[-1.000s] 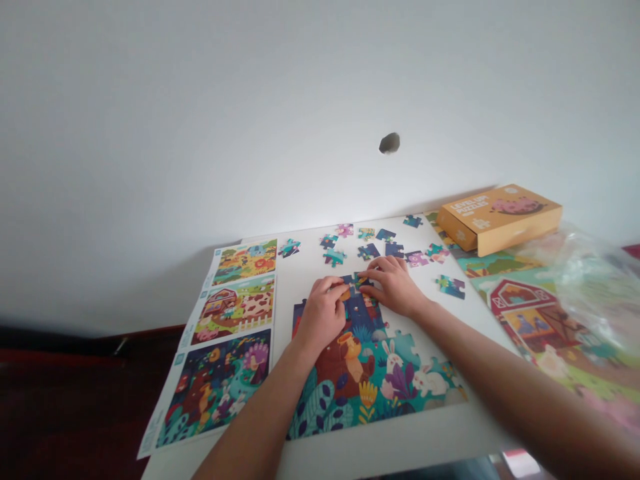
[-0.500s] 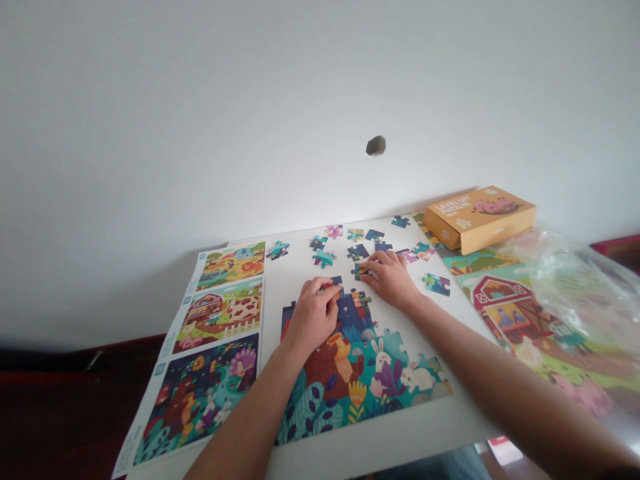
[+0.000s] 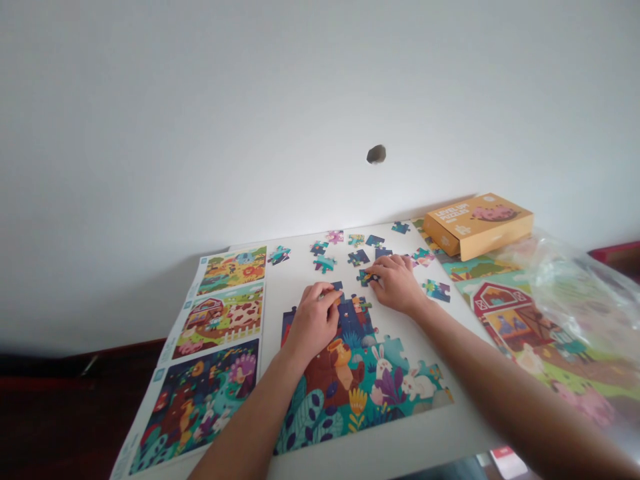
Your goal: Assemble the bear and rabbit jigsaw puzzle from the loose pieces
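A partly built puzzle (image 3: 360, 380) with a bear, rabbits and leaves lies on the white table (image 3: 390, 447). My left hand (image 3: 313, 323) rests on its upper edge, fingers curled and pressing down on the dark blue pieces there. My right hand (image 3: 397, 283) sits just beyond the puzzle's top, fingertips pinching a small dark puzzle piece (image 3: 367, 277) against the table. Several loose pieces (image 3: 357, 257) are scattered beyond both hands.
A sheet of three reference pictures (image 3: 215, 347) lies at the left. An orange puzzle box (image 3: 477, 223) stands at the back right on a finished barn puzzle (image 3: 520, 320), beside a clear plastic bag (image 3: 580, 287). A white wall rises behind the table.
My right hand has drawn a small piece away from the puzzle's top edge, up and to the right. My left hand stays on the puzzle. The view shifted slightly.
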A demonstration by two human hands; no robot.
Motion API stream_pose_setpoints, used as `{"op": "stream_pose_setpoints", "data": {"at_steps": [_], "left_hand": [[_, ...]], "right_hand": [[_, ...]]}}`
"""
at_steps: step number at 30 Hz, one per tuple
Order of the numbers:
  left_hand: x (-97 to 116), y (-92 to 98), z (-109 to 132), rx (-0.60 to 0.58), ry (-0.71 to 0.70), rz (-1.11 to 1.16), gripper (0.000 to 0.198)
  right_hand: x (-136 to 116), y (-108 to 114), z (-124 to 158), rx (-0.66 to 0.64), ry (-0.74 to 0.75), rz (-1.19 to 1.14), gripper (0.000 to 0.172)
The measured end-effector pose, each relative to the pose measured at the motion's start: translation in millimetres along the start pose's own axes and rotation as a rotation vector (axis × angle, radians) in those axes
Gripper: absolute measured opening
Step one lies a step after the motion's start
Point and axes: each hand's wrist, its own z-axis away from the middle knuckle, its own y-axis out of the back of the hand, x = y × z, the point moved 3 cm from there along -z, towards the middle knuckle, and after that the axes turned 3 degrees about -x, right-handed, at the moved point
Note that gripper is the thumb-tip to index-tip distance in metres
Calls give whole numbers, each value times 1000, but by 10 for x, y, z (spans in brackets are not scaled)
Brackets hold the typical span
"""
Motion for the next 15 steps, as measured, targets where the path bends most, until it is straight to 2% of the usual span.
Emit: {"op": "stream_pose_setpoints", "data": {"at_steps": [4, 9, 15], "left_hand": [[11, 8, -4, -1, 0, 7, 32], [15, 1, -2, -7, 10, -1, 32], [5, -18, 9, -4, 4, -11, 32]], "right_hand": [[40, 45, 5, 28, -48, 20, 29], [11, 37, 16, 21, 29, -21, 27], [-5, 25, 27, 42, 27, -7, 25]]}}
